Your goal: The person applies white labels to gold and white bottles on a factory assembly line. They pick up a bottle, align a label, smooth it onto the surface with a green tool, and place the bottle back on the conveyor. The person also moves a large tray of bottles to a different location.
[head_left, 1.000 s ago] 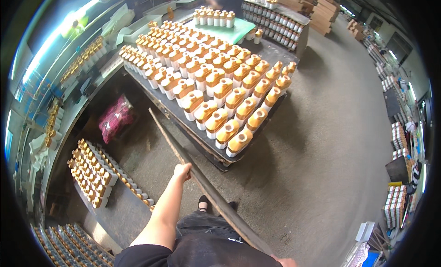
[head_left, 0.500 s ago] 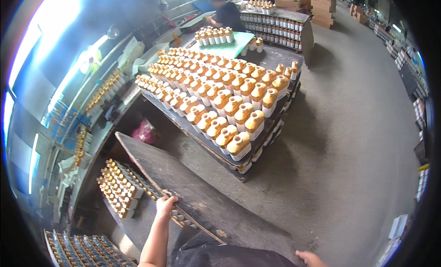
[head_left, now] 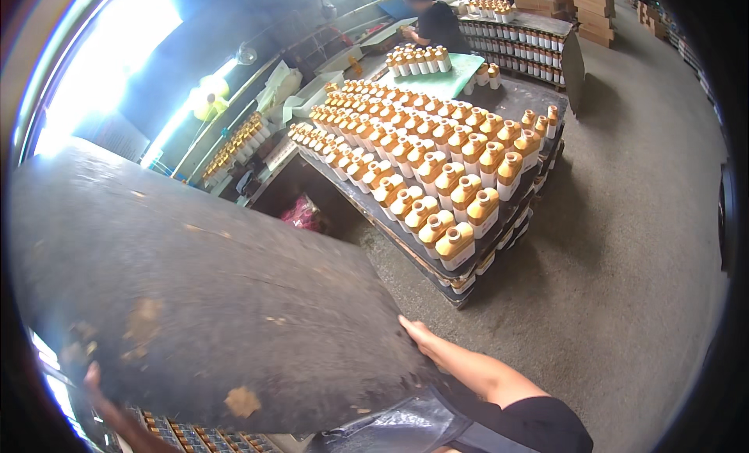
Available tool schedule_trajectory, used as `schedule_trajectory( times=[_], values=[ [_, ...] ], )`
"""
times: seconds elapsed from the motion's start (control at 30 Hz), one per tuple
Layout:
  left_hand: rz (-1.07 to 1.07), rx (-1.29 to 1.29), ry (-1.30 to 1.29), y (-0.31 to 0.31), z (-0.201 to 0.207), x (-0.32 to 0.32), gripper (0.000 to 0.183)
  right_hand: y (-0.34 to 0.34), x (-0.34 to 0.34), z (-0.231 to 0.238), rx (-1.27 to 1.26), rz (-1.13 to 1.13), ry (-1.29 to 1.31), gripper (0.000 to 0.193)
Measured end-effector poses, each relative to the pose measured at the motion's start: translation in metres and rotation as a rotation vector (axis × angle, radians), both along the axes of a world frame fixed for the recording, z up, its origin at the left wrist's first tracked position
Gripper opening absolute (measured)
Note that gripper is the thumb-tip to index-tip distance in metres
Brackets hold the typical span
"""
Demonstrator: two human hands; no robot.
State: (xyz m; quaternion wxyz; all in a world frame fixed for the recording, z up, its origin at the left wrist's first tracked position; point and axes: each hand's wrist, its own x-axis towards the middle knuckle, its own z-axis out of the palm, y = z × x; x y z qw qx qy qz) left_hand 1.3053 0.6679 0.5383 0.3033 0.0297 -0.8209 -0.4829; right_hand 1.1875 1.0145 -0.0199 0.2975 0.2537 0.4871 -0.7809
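Note:
A large dark board [head_left: 218, 281], scuffed with pale brown patches, spans the lower left of the view, tilted up in front of me. My right hand [head_left: 420, 336] grips its right edge, with the fingers partly hidden at the rim. At the opposite edge, my left hand [head_left: 97, 391] is closed on the board, somewhat blurred and dim. Beyond the board stand rows of white bottles with gold shoulders and necks [head_left: 421, 161], upright on a stack of dark boards [head_left: 445, 285]. The board hides most of what lies behind it on the left.
A person in dark clothing [head_left: 441, 24] works at the back by a green sheet [head_left: 449, 83] holding more bottles. Tiered bottles [head_left: 515, 44] and cardboard boxes [head_left: 594, 16] stand farther off. A pink bag [head_left: 304, 215] lies below the left bench. Concrete floor [head_left: 616, 297] runs along the right.
The board has been raised and swung leftward, now covering the lower left. My left hand has moved far left along with it; my right has come up onto its right edge. The view has shifted.

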Motion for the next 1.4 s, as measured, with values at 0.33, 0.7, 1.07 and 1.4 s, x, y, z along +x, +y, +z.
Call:
schedule_trajectory(
  times=[0.33,0.7,1.07,1.4],
  values=[
    [0.062,0.343,0.297,0.005,-0.095,-0.151,0.037,0.018,-0.205,0.178,-0.013,-0.331,0.662,0.045],
    [-0.019,0.684,0.346,-0.061,-0.176,-0.342,0.040,0.233,-0.303,0.220,0.538,-0.856,0.634,0.061],
    [-0.748,1.081,-0.271,0.087,-0.323,-0.641,0.012,0.299,-0.181,0.163,0.833,-1.153,0.200,0.067],
    [-0.831,1.052,-0.704,0.161,-0.447,-0.757,0.034,0.333,-0.193,0.131,0.906,-1.167,0.058,0.060]
  ],
)
